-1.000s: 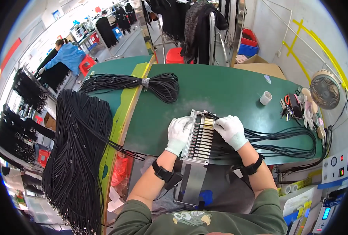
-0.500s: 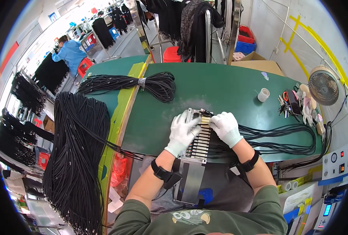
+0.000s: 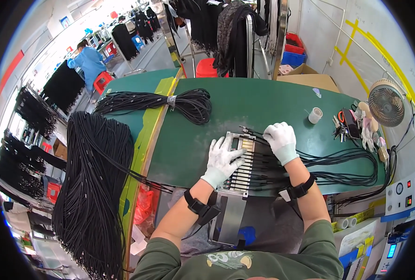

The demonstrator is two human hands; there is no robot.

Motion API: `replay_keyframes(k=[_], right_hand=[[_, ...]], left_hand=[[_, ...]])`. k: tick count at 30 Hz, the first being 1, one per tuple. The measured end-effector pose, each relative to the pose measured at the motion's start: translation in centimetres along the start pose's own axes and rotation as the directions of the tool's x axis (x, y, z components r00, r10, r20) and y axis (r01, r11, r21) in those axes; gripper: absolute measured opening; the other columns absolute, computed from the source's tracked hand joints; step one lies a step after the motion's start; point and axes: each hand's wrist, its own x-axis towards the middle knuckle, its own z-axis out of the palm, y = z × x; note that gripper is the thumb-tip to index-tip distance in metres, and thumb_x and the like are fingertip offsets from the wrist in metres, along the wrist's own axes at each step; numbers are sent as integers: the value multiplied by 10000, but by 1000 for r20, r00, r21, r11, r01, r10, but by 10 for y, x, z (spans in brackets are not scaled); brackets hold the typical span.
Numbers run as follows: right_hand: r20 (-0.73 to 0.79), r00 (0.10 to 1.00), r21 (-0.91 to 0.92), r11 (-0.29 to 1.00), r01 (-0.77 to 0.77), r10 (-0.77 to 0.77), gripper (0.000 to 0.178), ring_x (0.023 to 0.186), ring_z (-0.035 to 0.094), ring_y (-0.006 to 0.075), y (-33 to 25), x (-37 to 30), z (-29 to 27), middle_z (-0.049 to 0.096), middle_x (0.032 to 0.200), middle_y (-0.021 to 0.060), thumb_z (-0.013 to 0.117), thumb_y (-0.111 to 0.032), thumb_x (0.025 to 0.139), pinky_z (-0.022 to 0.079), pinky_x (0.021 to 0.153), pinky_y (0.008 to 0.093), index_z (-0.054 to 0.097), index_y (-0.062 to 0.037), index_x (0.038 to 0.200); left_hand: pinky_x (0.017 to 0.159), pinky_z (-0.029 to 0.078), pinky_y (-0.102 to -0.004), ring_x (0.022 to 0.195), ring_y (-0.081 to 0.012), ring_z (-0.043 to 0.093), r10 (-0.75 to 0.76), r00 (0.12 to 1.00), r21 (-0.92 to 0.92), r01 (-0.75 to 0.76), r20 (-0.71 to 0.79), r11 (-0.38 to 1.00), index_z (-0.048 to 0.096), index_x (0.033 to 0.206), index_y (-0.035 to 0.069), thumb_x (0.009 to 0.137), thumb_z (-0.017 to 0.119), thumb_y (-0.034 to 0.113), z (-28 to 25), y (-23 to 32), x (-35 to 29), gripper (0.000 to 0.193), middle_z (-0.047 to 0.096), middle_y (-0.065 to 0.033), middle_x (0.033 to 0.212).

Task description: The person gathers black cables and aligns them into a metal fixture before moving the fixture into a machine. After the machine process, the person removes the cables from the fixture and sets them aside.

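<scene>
A metal fixture (image 3: pixel 238 184) with a row of slots lies in front of me on the green table, cable connectors seated along it. My left hand (image 3: pixel 222 161), in a white glove, rests on the fixture's left side with its fingers spread. At the fixture's far right corner, my gloved right hand (image 3: pixel 281 141) pinches a black cable (image 3: pixel 255 132), whose connector end points left above the fixture. Several black cables (image 3: pixel 340 155) run from the slots under my right hand and loop on the table to the right.
A tied cable bundle (image 3: pixel 189 103) lies at the back left, and a large cable heap (image 3: pixel 93 186) hangs over the left edge. To the right are a white spool (image 3: pixel 315 115), scissors (image 3: pixel 341 116), a fan (image 3: pixel 386 103) and a control box (image 3: pixel 405 196). A co-worker in blue (image 3: pixel 90 65) sits far left.
My right hand has moved right and away from the fixture, bringing a cable out with it. My left hand stays on the fixture, its fingers now more stretched out.
</scene>
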Motion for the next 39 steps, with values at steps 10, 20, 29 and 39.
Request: replay_keyframes(k=[10,20,29,39], right_hand=[[-42,969,359,901,242,-244,120,852,611,298,-33,-7,-19,679,841,59,733,-210,796,469,766,415,689,-107,840],[123,986,460,887,41,-109,143,870,638,304,-34,-10,-11,724,872,95,746,-191,790,484,819,413,742,-93,894],[-30,985,361,917,171,-172,110,824,635,289,-47,-14,-24,712,810,74,747,-169,790,489,758,399,758,-98,873],[-11,997,470,879,78,-83,83,783,607,287,-35,-14,-19,675,748,75,732,-161,793,467,757,395,731,-78,804]], left_hand=[[981,473,-461,1111,-377,609,-178,933,-373,51,-314,927,718,871,58,808,741,176,-6,-5,6,137,703,-162,1130],[993,471,-436,1125,-346,610,-283,904,-525,80,-320,847,737,907,36,852,737,208,-11,-17,0,180,715,-131,1108],[1003,467,-403,1151,-297,603,-353,930,-552,244,-99,797,739,983,21,922,682,248,-9,-11,-3,242,695,-143,1159],[924,497,-428,1013,-329,644,-258,921,-292,171,-291,941,733,1007,36,895,693,222,-11,-25,0,221,724,-131,1048]])
